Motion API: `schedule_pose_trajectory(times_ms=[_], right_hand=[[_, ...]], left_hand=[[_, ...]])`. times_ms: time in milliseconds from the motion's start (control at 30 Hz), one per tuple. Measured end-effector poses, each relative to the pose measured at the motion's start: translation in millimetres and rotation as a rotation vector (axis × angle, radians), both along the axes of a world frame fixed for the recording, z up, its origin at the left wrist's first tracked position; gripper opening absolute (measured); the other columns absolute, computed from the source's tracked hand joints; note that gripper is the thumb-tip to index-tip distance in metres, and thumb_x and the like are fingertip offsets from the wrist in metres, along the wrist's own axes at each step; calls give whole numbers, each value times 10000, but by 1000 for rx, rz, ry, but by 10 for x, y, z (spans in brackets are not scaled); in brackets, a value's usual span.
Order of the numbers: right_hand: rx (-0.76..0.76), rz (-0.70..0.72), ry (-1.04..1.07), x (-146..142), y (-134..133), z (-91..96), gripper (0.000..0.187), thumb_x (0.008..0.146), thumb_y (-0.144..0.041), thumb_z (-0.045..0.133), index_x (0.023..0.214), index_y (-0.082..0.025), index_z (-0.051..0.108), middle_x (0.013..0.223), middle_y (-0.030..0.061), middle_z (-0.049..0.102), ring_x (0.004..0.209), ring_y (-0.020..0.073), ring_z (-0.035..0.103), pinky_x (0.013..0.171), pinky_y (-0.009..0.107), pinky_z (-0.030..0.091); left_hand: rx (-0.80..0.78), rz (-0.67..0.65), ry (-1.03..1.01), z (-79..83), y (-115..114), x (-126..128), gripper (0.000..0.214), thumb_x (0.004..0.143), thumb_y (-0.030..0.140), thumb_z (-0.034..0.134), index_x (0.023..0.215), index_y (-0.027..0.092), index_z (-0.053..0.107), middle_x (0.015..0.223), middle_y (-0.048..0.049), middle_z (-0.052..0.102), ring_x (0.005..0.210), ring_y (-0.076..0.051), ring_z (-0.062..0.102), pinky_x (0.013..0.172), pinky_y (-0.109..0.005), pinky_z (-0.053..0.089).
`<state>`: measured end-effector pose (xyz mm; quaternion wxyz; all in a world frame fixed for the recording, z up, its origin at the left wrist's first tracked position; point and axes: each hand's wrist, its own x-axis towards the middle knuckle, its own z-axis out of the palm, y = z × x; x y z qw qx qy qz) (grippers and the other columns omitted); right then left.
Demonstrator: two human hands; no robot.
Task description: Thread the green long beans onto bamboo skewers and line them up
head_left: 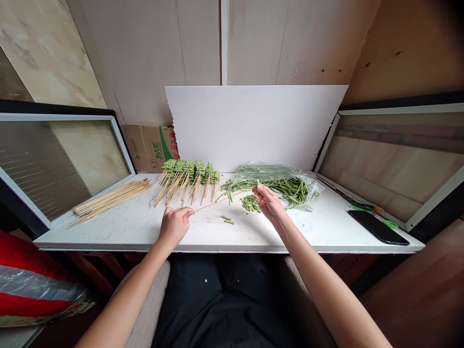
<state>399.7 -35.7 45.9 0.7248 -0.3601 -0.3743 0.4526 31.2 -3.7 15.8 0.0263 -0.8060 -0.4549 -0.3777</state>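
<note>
My left hand pinches the lower end of a thin wooden skewer, which slants up to the right. At its far tip, my right hand is closed on a short piece of green bean; whether the tip has pierced it I cannot tell. Below and beside the right hand lies a small heap of cut bean pieces. A few loose bean pieces rest on the white tabletop between my hands. Filled bean skewers are piled beyond my left hand.
Bare skewers lie in a bundle at the left. Long green beans spill from a clear plastic bag at the back right. A black phone sits near the right edge. A cardboard box stands behind, and framed panels flank the table.
</note>
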Motion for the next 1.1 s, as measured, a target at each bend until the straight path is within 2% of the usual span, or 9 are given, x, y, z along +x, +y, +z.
schedule_pose_trajectory(times_ms=[300,533,800,1100], right_hand=[[-10,15,-7,-52,-27,-26,354,667,-508,983,865,-281,796,987,42,799,1053,240,721,799,319,568],[-1,28,-15,-83,-44,26,348,660,-466,996,888,-269,822,939,34,786,962,207,718,774,302,558],[33,2,-20,-105,-72,106,352,693,-483,975,950,-283,840,1006,42,800,1048,234,714,778,302,561],[7,-44,-25,-228,-83,77,348,720,-545,937,909,-292,790,1024,43,777,1061,248,673,734,309,519]], left_hand=[[22,8,10,-6,7,-30,279,933,172,525,881,269,781,856,-23,842,742,-260,728,886,-436,446],[27,11,19,-7,-16,-8,279,928,148,531,868,269,775,877,-18,843,755,-262,733,869,-430,435],[23,16,-13,36,-30,-4,289,931,124,523,877,262,770,800,-9,819,701,-245,705,878,-432,429],[56,45,-33,48,-43,-8,298,903,71,531,893,251,769,855,-13,838,732,-247,715,874,-439,432]])
